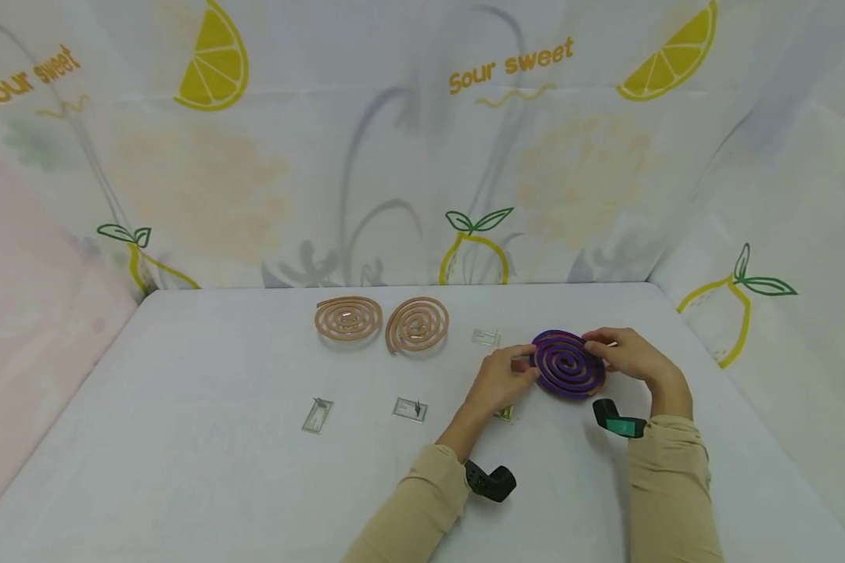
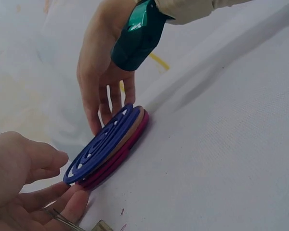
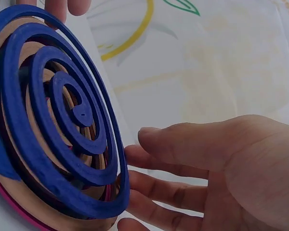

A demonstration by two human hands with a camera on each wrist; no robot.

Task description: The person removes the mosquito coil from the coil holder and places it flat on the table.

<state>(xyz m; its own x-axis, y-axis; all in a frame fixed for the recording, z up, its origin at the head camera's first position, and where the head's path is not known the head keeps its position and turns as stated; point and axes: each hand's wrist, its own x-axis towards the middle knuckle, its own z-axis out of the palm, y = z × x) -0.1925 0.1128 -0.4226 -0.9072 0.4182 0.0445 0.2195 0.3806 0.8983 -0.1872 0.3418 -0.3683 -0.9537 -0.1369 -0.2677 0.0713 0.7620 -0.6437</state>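
Observation:
A stack of spiral mosquito coils lies on the right part of the table, a purple-blue coil on top. Tan and magenta layers show below it in the left wrist view. My left hand touches the stack's left edge, fingertips low at the rim and thumb raised off it. At the opposite edge, my right hand rests its fingertips against the rim, and its thumb stands clear of the coils. A small metal coil stand sits partly hidden by my left hand.
Two tan coils stand side by side at the back, a bit of metal showing at each centre. Flat metal stands lie in front of them, and another stand lies behind my left hand. A printed cloth backdrop closes off the back.

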